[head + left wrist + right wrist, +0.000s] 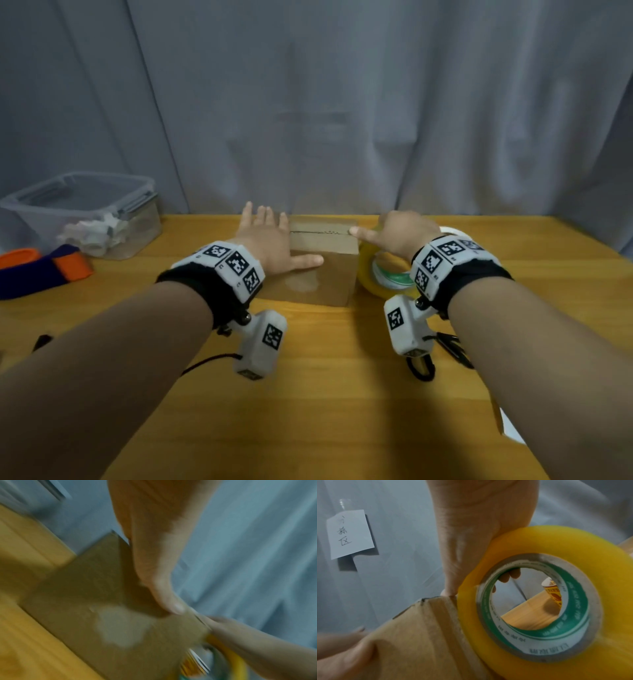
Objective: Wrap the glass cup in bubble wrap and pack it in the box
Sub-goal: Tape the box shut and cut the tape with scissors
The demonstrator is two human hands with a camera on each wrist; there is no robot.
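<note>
A closed cardboard box stands mid-table with its top flaps meeting in a seam. My left hand lies against its left side with straight, spread fingers, and the thumb rests on the front face. My right hand grips a yellow tape roll held against the box's right side. Its thumb presses the top edge at the seam's right end. The right wrist view shows fingertips curled inside the roll's core. No glass cup or bubble wrap shows.
A clear lidded tub with crumpled white material sits back left, beside an orange and purple strap. A white roll peeks out behind my right hand. A black clip lies near the right forearm. A grey curtain carries a paper note.
</note>
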